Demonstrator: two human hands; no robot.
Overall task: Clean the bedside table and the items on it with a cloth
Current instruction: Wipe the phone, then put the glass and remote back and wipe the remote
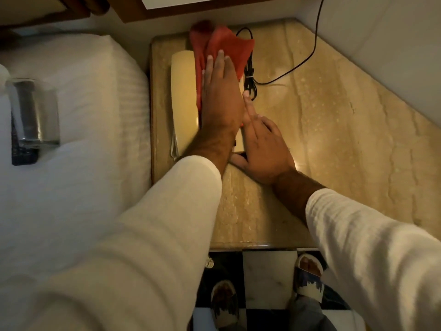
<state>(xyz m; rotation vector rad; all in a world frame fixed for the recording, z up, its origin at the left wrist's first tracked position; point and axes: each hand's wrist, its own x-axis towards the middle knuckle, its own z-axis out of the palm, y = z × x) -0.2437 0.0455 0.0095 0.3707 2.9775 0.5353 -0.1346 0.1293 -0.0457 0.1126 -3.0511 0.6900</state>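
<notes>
A cream telephone (pixel 183 96) lies at the left side of the beige marble bedside table (pixel 334 130). A red cloth (pixel 229 47) is spread over the phone's body. My left hand (pixel 220 91) presses flat on the cloth with straight fingers. My right hand (pixel 261 149) holds the phone's near right corner, fingers along its side and the thumb at its front edge. Most of the phone's keypad is hidden under the cloth and my hands.
A black cord (pixel 250 77), bundled beside the phone, runs off toward the wall at the back right. A white bed (pixel 78 120) adjoins the table on the left, with a glass (pixel 35 113) and a dark remote (pixel 22 152) on it. Checkered floor lies below.
</notes>
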